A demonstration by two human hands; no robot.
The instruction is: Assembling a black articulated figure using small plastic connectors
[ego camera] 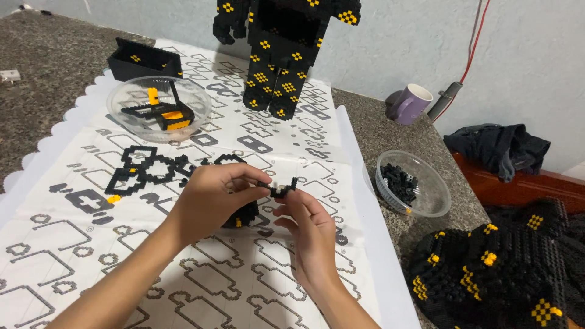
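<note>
Over the instruction sheet (pixel 256 286), hands: left hand (pixel 210 198) and right hand (pixel 308 234) both pinch a thin black brick strip (pixel 282 187).
Built: black-and-yellow figure legs (pixel 274 79); flat black outline pieces (pixel 146 167).
Left: loose black bricks in the clear bowl (pixel 426 201).

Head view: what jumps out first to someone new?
The two hands at centre: the left hand and right hand pinch a small black brick piece between their fingertips, over a white printed instruction sheet. Behind them, at the top, stands a tall black-and-yellow brick figure. A clear bowl of loose black bricks sits to the right on the stone counter.
</note>
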